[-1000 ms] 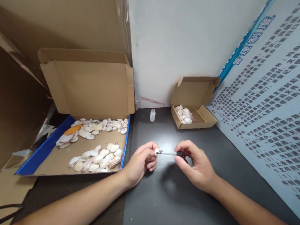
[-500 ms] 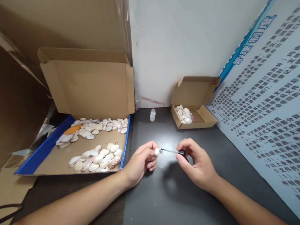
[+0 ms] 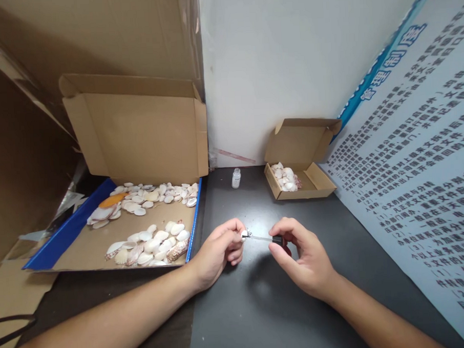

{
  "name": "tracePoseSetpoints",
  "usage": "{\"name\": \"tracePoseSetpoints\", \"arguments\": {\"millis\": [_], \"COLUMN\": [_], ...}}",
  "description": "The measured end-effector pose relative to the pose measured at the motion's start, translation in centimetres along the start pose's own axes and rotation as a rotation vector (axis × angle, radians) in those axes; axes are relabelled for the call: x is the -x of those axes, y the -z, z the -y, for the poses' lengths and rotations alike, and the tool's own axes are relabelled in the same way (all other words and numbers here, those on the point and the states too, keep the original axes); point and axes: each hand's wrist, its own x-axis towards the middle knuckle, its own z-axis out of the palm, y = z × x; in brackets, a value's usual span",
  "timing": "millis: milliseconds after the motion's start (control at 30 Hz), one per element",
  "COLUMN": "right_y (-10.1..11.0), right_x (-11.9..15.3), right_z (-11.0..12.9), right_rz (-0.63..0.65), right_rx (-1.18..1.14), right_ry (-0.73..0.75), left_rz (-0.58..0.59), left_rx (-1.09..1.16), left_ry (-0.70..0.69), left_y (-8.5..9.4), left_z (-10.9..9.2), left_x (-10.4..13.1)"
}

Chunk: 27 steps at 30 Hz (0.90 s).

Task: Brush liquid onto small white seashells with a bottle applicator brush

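Note:
My left hand [image 3: 224,243] is closed in a pinch on a small white shell [image 3: 243,236], most of it covered by the fingertips. My right hand [image 3: 299,250] grips the black cap of a thin applicator brush [image 3: 261,238], whose stem points left. The dark brush tip lies against the shell, or just in front of it. Close to the shell is a small metal piece [image 3: 249,233], too small to make out; whether it is attached cannot be told. Beyond both hands an uncapped small glass bottle [image 3: 236,179] with a white label stands upright.
On the left, a large open cardboard box with a blue rim [image 3: 71,230] holds many shells [image 3: 154,244] and an orange piece [image 3: 112,201]. A smaller open carton [image 3: 305,191] with shells stands back right. A white wall and a printed board [image 3: 415,150] border the dark table [image 3: 238,317].
My right hand has moved slightly left and down, bringing the brush tip from beside the metal piece to the shell. The left hand stays nearly still.

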Motion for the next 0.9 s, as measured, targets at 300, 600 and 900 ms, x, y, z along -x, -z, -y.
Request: {"name": "tracePoseSetpoints", "arguments": {"millis": [300,600,900], "right_y": [0.06,0.17,0.07], "right_x": [0.05,0.25,0.05], "right_z": [-0.11,-0.12,-0.12], "right_rz": [0.001,-0.001,-0.014], "right_rx": [-0.003,-0.02,-0.008], "right_ry": [0.021,0.007,0.002], "left_rz": [0.011,0.006,0.004], "left_rx": [0.003,-0.004,-0.005], "left_ry": [0.002,0.001,0.006], "left_y": [0.03,0.02,-0.02], "left_z": [-0.12,-0.14,-0.12], "left_x": [-0.02,-0.03,-0.1]}}
